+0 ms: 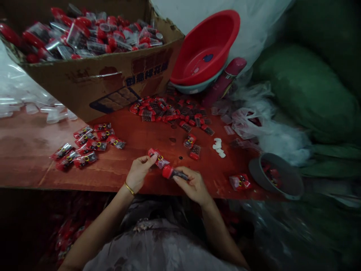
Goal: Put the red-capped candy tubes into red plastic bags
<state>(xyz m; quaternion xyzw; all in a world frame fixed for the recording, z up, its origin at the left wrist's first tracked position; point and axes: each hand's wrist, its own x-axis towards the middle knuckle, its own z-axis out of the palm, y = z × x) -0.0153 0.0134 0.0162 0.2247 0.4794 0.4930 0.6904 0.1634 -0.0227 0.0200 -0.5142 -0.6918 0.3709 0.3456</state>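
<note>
My left hand [140, 171] pinches a small red printed packet [159, 158] by its upper left end, above the red-brown table [135, 131]. In my right hand [194, 184] lies a dark tube with a red cap [167, 171], its cap pointing left and close to the packet's lower end. Whether cap and packet touch, I cannot tell. Several filled red packets [96, 145] lie on the table to the left. Beyond my hands is a pile of dark, red-capped pieces [169, 111], with two of them [194, 152] lying nearer.
A cardboard box [113, 82] full of red-capped clear tubes stands at the back left. Behind are a red basin [205, 52] and a magenta bottle [222, 81]. White discs [218, 147], a packet [240, 182] and a grey bowl [255, 173] are on the right.
</note>
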